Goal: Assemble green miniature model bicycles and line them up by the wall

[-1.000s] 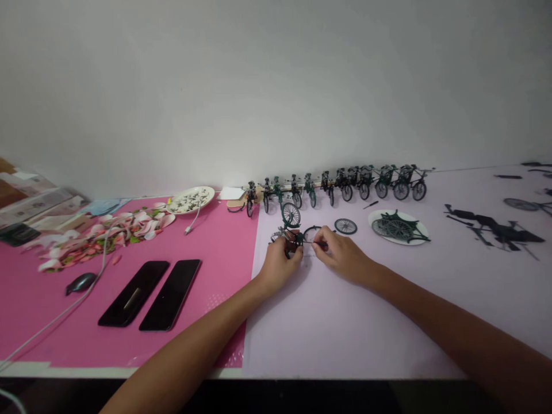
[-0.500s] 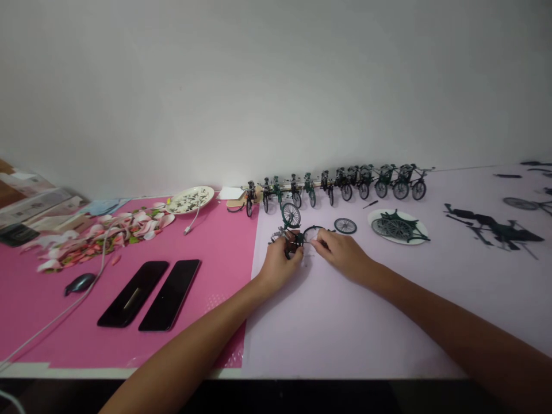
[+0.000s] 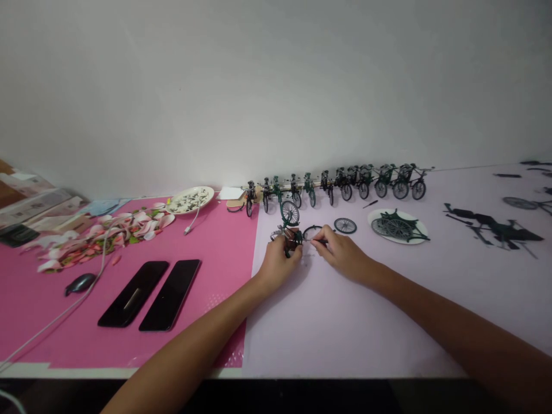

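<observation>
Worktop [image 3: 345, 322]: lilac on the right, with a pink mat [image 3: 215, 253] on the left. Along the far edge I see a row of bikes [image 3: 345, 184]. Two phones [image 3: 149, 293] lie on the mat, near left. Centre: my left hand [image 3: 278, 265], fingers closed around the half-built bike [image 3: 291, 227], which stands on the lilac part just right of the mat. My right hand [image 3: 342, 253], just beside, pinches a thin dark tool [image 3: 317, 242] pointed at the half-built bike. A loose wheel [image 3: 345, 225] lies just beyond.
</observation>
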A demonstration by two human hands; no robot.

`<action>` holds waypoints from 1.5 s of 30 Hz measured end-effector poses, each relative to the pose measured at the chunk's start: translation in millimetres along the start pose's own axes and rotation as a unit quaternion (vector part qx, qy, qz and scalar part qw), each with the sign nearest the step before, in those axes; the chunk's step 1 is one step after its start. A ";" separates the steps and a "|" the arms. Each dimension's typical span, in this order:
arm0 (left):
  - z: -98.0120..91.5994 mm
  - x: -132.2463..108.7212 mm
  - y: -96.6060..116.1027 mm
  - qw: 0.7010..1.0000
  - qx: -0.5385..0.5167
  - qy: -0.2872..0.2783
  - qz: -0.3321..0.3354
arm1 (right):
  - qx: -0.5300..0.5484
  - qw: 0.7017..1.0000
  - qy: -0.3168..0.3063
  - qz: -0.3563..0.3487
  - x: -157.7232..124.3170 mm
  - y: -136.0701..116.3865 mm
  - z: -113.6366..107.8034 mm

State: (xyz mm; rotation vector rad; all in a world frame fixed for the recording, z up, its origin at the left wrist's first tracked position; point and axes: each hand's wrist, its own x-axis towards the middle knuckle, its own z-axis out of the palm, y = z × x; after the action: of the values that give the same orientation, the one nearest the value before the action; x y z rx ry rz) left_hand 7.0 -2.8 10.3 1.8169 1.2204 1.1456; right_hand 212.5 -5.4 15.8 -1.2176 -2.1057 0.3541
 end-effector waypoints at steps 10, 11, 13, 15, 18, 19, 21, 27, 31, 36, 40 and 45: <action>1.2 -1.1 1.2 1.000 0.000 0.007 0.018 | -0.019 1.000 0.000 -0.001 0.4 1.5 -0.3; 1.5 -1.2 0.8 1.000 0.003 0.007 0.015 | -0.023 1.000 0.001 -0.002 0.4 1.8 -0.1; 2.0 -1.5 -0.2 1.000 0.007 0.007 0.011 | -0.035 0.999 0.001 -0.003 0.6 2.8 0.5; 2.3 -1.8 -0.5 1.000 0.007 0.008 0.009 | -0.048 0.999 -0.001 -0.004 0.9 3.7 1.2; 2.0 -2.2 0.9 1.000 0.009 0.014 0.013 | -0.050 0.999 0.006 -0.010 1.0 3.0 1.7; 1.6 -2.2 1.7 1.000 0.010 0.017 0.014 | -0.043 0.999 0.011 -0.013 1.0 1.9 1.4; 0.9 -2.1 3.1 1.000 0.010 0.021 0.016 | -0.030 0.999 0.017 -0.015 1.0 -1.0 -0.3; 1.3 0.4 3.7 0.999 -0.047 0.008 -0.014 | -0.029 0.998 0.043 -0.022 5.0 1.4 -13.5; 0.2 4.0 3.9 0.995 -0.089 0.007 -0.049 | -0.011 0.995 0.094 0.021 9.4 14.4 -21.9; -3.2 9.3 1.4 0.988 -0.127 0.025 -0.083 | -0.067 0.989 0.121 0.050 15.5 32.9 -23.2; -2.6 12.1 -2.0 0.988 -0.127 0.042 -0.082 | -0.168 0.982 0.087 0.021 18.3 54.3 -15.8; -1.4 10.4 -0.1 0.987 -0.140 0.025 -0.080 | -0.204 0.977 0.063 0.018 17.3 73.4 -9.3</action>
State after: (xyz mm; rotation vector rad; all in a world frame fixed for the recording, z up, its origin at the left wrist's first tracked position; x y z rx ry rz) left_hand 7.6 7.1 13.9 1.4635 1.1464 1.2105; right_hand 261.5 47.1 -9.2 -1.4660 -2.1086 -0.1478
